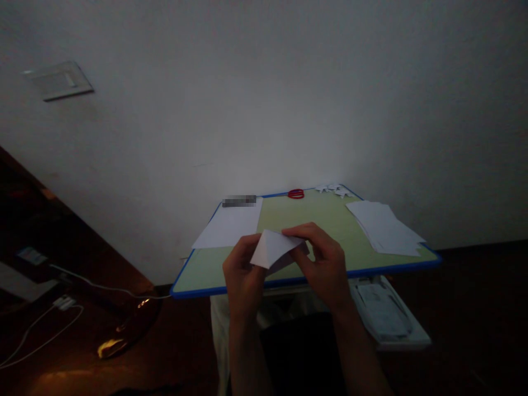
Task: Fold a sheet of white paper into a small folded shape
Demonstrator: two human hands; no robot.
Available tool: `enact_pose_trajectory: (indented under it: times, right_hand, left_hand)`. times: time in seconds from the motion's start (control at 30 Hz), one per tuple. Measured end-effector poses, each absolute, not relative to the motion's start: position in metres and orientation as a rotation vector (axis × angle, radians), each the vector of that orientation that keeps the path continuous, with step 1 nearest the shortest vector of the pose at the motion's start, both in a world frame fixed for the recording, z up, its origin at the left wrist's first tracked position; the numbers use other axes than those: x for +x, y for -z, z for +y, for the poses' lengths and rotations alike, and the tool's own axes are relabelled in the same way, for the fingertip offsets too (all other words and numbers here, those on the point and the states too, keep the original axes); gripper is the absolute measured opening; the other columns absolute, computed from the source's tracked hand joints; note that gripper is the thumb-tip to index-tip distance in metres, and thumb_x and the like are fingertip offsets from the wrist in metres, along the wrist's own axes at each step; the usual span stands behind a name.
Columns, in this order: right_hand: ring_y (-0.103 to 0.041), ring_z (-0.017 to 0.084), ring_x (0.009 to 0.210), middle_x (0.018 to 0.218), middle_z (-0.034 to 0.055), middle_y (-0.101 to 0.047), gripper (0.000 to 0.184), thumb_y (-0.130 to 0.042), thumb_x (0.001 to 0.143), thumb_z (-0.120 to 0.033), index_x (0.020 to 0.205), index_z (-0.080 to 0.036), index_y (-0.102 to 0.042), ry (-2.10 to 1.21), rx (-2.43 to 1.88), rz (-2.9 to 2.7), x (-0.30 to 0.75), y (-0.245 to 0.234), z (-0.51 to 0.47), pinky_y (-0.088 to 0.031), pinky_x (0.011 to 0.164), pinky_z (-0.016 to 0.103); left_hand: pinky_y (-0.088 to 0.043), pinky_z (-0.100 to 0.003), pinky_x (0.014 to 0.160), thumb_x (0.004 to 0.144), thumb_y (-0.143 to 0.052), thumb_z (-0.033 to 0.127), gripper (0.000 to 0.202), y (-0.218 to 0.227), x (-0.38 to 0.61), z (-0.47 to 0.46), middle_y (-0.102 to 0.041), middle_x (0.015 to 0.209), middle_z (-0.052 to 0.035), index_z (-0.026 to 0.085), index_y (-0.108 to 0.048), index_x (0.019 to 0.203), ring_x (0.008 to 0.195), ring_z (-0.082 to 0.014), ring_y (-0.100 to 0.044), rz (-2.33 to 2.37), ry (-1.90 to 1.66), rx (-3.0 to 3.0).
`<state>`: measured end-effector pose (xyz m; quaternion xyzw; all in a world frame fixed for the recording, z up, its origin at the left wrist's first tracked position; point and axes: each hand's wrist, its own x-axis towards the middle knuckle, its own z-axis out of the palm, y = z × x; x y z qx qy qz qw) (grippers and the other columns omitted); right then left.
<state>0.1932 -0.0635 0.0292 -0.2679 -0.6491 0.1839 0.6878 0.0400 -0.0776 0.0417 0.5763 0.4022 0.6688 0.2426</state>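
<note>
Between my two hands, above the table's near edge, is a folded piece of white paper (270, 248) with a crease down its left part. My left hand (244, 275) grips its left side, thumb below and fingers curled behind. On the other side my right hand (324, 261) pinches the paper, index finger along the top edge and thumb underneath. Part of the paper's right end is hidden by those fingers.
On the green table (305, 220) with a blue rim lie white sheets (231, 228) at left, a paper stack (383, 225) at right, red-handled scissors (296, 193) and small folded paper pieces (334, 190) at the back. An open drawer (388, 313) juts out below right.
</note>
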Motion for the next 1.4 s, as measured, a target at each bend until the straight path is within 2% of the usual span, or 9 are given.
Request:
enact_pose_trajectory:
  times: [0.23, 0.43, 0.53, 0.63, 0.73, 1.03, 1.17, 1.3, 1.4]
  right_hand:
    - [-0.075, 0.017, 0.093, 0.100, 0.0004, -0.078, 0.031, -0.073, 0.096, -0.004, 0.114, -0.028, -0.081, -0.277, -0.524, -1.493, 0.196, -0.030, -0.065, -0.058, 0.081, 0.029]
    - [-0.074, 0.016, 0.090, 0.098, 0.0003, -0.078, 0.032, -0.075, 0.092, -0.001, 0.111, -0.026, -0.081, -0.287, -0.482, -1.533, 0.199, -0.031, -0.069, -0.059, 0.080, 0.028]
    - [-0.073, 0.015, 0.091, 0.099, 0.0002, -0.077, 0.036, -0.074, 0.091, 0.002, 0.114, -0.025, -0.080, -0.319, -0.456, -1.552, 0.200, -0.032, -0.071, -0.059, 0.081, 0.027]
    - [-0.072, 0.014, 0.090, 0.100, 0.0006, -0.075, 0.036, -0.074, 0.093, 0.000, 0.118, -0.024, -0.080, -0.303, -0.436, -1.562, 0.200, -0.032, -0.072, -0.059, 0.079, 0.025]
    - [-0.072, 0.013, 0.088, 0.099, 0.0012, -0.075, 0.034, -0.076, 0.093, -0.001, 0.117, -0.023, -0.081, -0.239, -0.439, -1.567, 0.201, -0.033, -0.073, -0.059, 0.077, 0.024]
    - [-0.071, 0.013, 0.084, 0.095, 0.0018, -0.077, 0.031, -0.078, 0.094, -0.004, 0.119, -0.022, -0.081, -0.131, -0.408, -1.555, 0.203, -0.034, -0.075, -0.060, 0.075, 0.025]
    - [-0.072, 0.013, 0.083, 0.095, 0.0006, -0.078, 0.033, -0.078, 0.094, -0.004, 0.119, -0.024, -0.081, -0.091, -0.442, -1.535, 0.205, -0.035, -0.076, -0.060, 0.074, 0.024]
    - [-0.073, 0.012, 0.081, 0.095, 0.0000, -0.078, 0.034, -0.079, 0.094, -0.005, 0.121, -0.026, -0.081, -0.067, -0.476, -1.517, 0.206, -0.035, -0.075, -0.061, 0.071, 0.024]
    - [-0.072, 0.012, 0.078, 0.092, -0.0004, -0.078, 0.034, -0.079, 0.093, -0.005, 0.120, -0.026, -0.082, -0.085, -0.468, -1.528, 0.206, -0.035, -0.074, -0.061, 0.070, 0.024]
  left_hand:
    - [-0.058, -0.025, 0.067, 0.079, -0.086, 0.028, 0.014, -0.042, 0.038, -0.077, -0.081, 0.077, -0.0021, 0.018, -0.085, 0.088, 0.067, -0.0179, -0.070, 1.046, -1.861, 1.608]
    - [-0.058, -0.023, 0.066, 0.079, -0.090, 0.026, 0.023, -0.033, 0.036, -0.075, -0.084, 0.090, -0.0035, 0.023, -0.086, 0.101, 0.073, -0.0182, -0.074, 0.848, -1.860, 1.578]
    - [-0.057, -0.022, 0.065, 0.079, -0.092, 0.030, 0.023, -0.031, 0.035, -0.075, -0.082, 0.089, -0.0024, 0.025, -0.085, 0.100, 0.070, -0.0161, -0.071, 0.731, -1.839, 1.590]
    - [-0.056, -0.022, 0.064, 0.082, -0.091, 0.032, 0.018, -0.028, 0.035, -0.075, -0.077, 0.084, -0.0007, 0.024, -0.084, 0.097, 0.068, -0.0145, -0.068, 0.680, -1.854, 1.601]
    - [-0.055, -0.021, 0.060, 0.084, -0.089, 0.025, 0.014, -0.023, 0.034, -0.073, -0.075, 0.080, 0.0002, 0.023, -0.083, 0.096, 0.064, -0.0134, -0.066, 0.730, -1.906, 1.593]
    - [-0.057, -0.022, 0.062, 0.083, -0.089, 0.027, 0.011, -0.017, 0.036, -0.069, -0.078, 0.078, -0.0003, 0.022, -0.085, 0.092, 0.062, -0.0138, -0.068, 0.830, -2.066, 1.560]
    - [-0.058, -0.024, 0.064, 0.080, -0.091, 0.028, 0.015, -0.021, 0.033, -0.072, -0.076, 0.074, 0.0003, 0.020, -0.085, 0.091, 0.060, -0.0140, -0.066, 0.827, -1.914, 1.543]
    - [-0.058, -0.025, 0.065, 0.072, -0.096, 0.026, 0.018, -0.025, 0.030, -0.074, -0.076, 0.072, -0.0009, 0.017, -0.082, 0.080, 0.067, -0.0184, -0.069, 0.901, -1.746, 1.559]
    - [-0.058, -0.025, 0.065, 0.075, -0.093, 0.024, 0.014, -0.029, 0.032, -0.075, -0.074, 0.069, -0.0006, 0.017, -0.081, 0.075, 0.069, -0.0189, -0.070, 0.983, -1.754, 1.510]
